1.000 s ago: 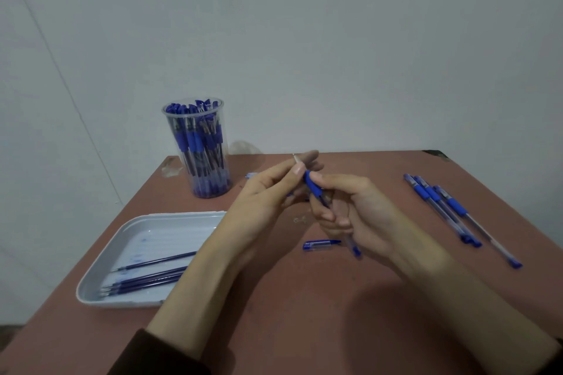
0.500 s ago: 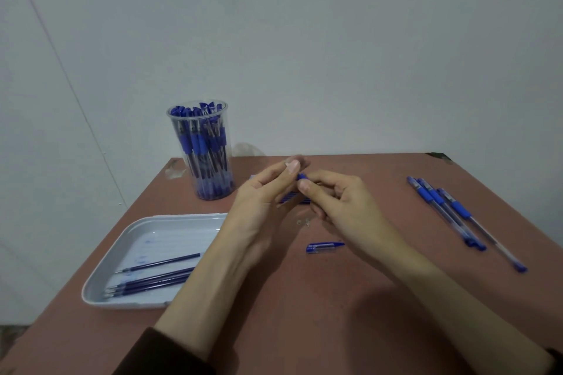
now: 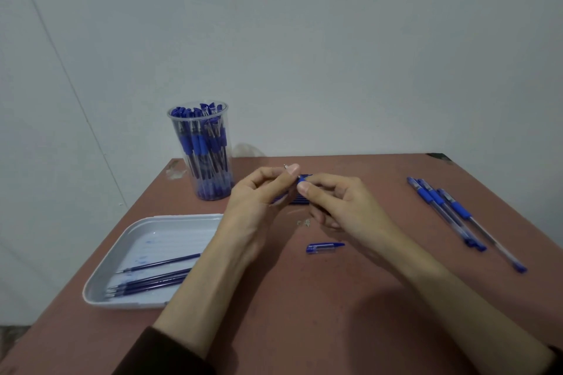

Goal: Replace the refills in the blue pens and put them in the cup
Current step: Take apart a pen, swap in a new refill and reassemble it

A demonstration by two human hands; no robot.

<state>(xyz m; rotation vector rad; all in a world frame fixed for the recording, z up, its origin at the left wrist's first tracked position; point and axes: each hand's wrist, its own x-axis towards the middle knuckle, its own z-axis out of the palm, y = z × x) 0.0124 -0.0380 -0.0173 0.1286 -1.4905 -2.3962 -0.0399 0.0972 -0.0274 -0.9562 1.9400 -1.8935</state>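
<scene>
Table (image 3: 365, 298): filled the lower half of the frame, reddish-brown. Tray (image 3: 158, 237) at lower left: carried a few loose refills (image 3: 152, 281), lying lengthwise toward the right. Cup (image 3: 207, 155) left of centre, near the far edge: stood upright, packed with blue pens. Left hand (image 3: 259, 207) and right hand (image 3: 344, 210): met at centre frame above the table, fingertips almost touching. Three pens (image 3: 451, 215) at right: lay side by side, well apart from both hands. Pen (image 3: 302, 181): sat in the right hand, thumb and curled fingers closed round the blue grip section, the rest of the barrel hidden behind the palm. Pointed its front end up and left, toward the left fingertips; seemed to run its long axis down and right into the palm. Cap (image 3: 324, 247): lay alone on the table just below the right hand. Tip (image 3: 286, 165): was pinched between left thumb and forefinger, just up-left of the pen's front end and close to the same line. Could not tell whether touching it or threaded. Looked like a screwing step at that joint, on or off unclear. Left the cup farther up-left, nearer the left hand.
</scene>
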